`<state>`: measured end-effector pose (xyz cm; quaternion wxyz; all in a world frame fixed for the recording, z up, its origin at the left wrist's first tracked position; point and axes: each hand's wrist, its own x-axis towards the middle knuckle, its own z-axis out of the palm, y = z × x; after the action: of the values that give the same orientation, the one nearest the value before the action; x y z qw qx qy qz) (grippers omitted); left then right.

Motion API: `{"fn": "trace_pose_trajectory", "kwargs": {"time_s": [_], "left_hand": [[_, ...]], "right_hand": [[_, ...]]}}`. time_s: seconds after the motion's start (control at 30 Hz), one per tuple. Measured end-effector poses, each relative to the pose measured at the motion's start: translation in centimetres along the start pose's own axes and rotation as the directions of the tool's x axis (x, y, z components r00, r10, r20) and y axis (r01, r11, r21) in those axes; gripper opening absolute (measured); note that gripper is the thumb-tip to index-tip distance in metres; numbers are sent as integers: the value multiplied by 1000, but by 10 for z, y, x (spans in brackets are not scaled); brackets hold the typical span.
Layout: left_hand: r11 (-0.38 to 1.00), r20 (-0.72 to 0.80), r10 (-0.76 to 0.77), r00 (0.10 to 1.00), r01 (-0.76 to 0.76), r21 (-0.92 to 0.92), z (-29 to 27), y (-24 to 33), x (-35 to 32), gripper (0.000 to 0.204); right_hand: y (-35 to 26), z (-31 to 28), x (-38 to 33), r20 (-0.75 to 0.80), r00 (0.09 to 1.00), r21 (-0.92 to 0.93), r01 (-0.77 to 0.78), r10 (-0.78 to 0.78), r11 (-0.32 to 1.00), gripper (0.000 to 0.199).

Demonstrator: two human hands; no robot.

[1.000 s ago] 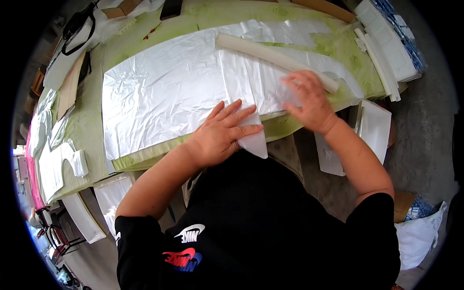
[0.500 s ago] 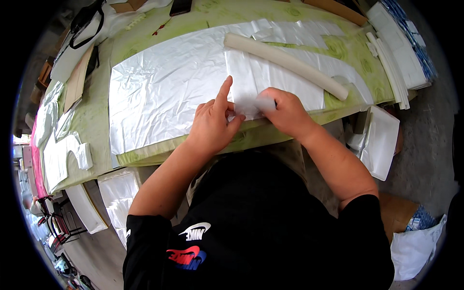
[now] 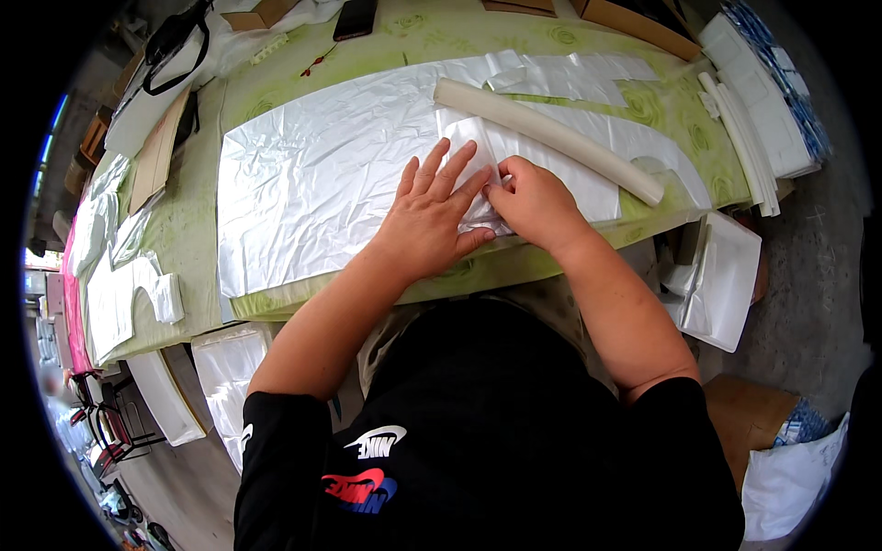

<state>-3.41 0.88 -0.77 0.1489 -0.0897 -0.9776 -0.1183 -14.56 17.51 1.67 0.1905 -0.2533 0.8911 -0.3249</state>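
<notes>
A large silvery-white sheet (image 3: 312,174) lies spread on a green-covered table (image 3: 211,119). On its right part rests a smaller folded white piece (image 3: 478,138). My left hand (image 3: 432,216) presses flat on that piece, fingers spread and pointing up-right. My right hand (image 3: 533,202) is beside it, touching it, and pinches the folded piece's edge between thumb and fingers. A long cream-coloured tube (image 3: 551,138) lies diagonally just beyond both hands.
White cut pieces (image 3: 119,275) lie at the table's left end and stacked white sheets (image 3: 772,110) at the right. A white folded stack (image 3: 726,275) hangs by the table's right corner. A black cable (image 3: 175,46) and cardboard (image 3: 156,156) sit at the far left.
Both hands have moved up onto the sheet and come together. The small white piece that hung at the table's near edge is now folded under my hands.
</notes>
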Motion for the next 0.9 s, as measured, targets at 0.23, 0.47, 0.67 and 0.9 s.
{"fn": "trace_pose_trajectory", "kwargs": {"time_s": [0.23, 0.47, 0.67, 0.9], "left_hand": [[997, 160, -78, 984, 75, 24, -1, 6, -6, 82], [992, 216, 32, 976, -4, -128, -22, 22, -35, 72], [971, 104, -12, 994, 36, -235, -19, 13, -27, 48], [933, 72, -110, 991, 128, -335, -8, 12, -23, 29]], "right_hand": [[8, 1, -34, -27, 997, 186, 78, -75, 979, 44], [25, -2, -97, -22, 945, 212, 323, -326, 922, 38], [40, -8, -60, -96, 696, -146, 697, -712, 702, 50], [52, -13, -39, 1, 705, -184, 697, -709, 693, 48]]}}
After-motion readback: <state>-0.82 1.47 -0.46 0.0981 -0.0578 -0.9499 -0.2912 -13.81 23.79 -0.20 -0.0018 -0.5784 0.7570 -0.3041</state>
